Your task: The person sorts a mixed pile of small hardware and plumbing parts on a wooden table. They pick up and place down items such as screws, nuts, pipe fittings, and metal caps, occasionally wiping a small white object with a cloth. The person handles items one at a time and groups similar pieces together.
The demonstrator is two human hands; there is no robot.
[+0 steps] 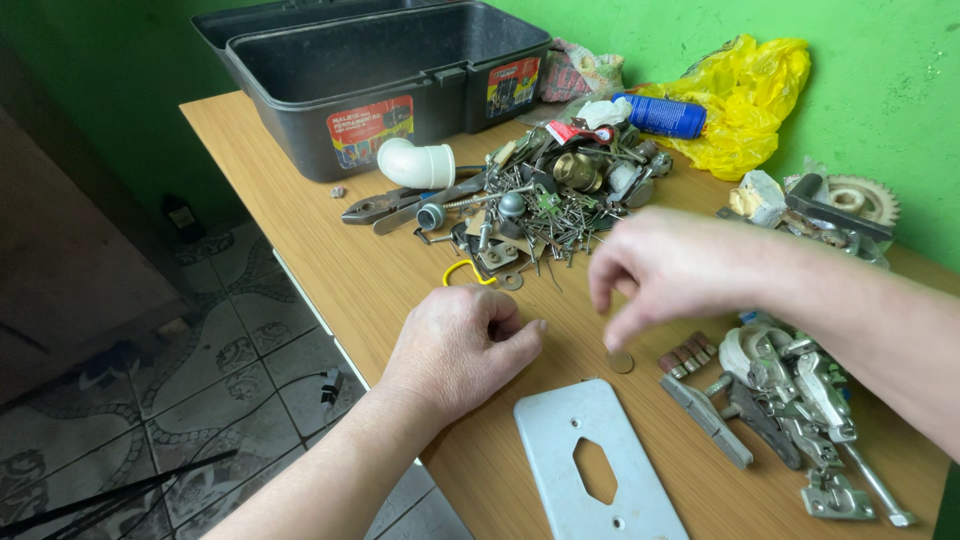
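Down on the wooden surface [300, 200], the left hand [455, 345] rests knuckles-up with its fingers curled under; whether its grip has hold of anything cannot be told, since the palm faces the wood. Just to its right, the right hand [670, 265] hovers above the wood with thumb and forefinger pointing down, slightly parted, and nothing visibly between them. Directly beneath those fingertips lies a small round washer [620, 361], apart from the fingers as far as the blur allows one to judge.

Near the front edge, between the two hands, lies a pale grey cover plate [560, 440] with a six-sided hole in its middle. To the right of the washer sits a row of small brown pieces [688, 354], then a heap of metal brackets and latches [800, 400].

Behind the hands spreads a pile of nails, screws and small fittings [545, 200], with a yellow wire loop [468, 272] at its near edge, pliers [385, 207] and a white pipe elbow [415, 163] to its left. An open dark toolbox [400, 60] stands at the back, with a blue spray can [662, 115] and a yellow plastic bag [750, 100] by the green wall.
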